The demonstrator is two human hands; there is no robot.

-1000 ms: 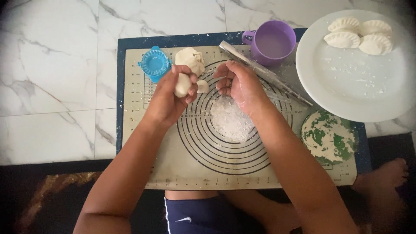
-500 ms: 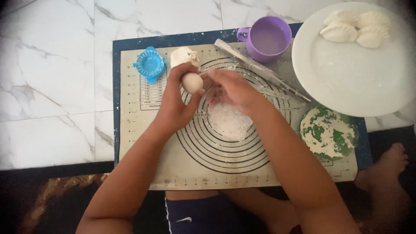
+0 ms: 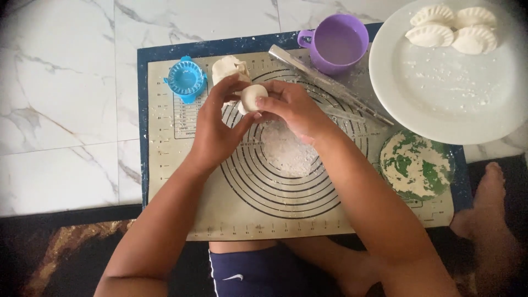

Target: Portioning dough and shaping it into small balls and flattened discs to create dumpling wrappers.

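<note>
Holding a small dough ball (image 3: 253,97) above the baking mat (image 3: 165,181), I have both hands on it: the left hand (image 3: 215,127) cups it with fingers curled closed around its side, the right hand (image 3: 291,107) pinches it from the other side. I judge this the shaping step; next it needs rounding smooth and setting on the floured patch (image 3: 287,149) just below. Behind sit the larger dough lump (image 3: 228,68) and blue dumpling press (image 3: 186,80); further right, the rolling pin (image 3: 330,88), purple cup (image 3: 336,43), and plate (image 3: 440,93) with 4 dumplings (image 3: 452,30).
</note>
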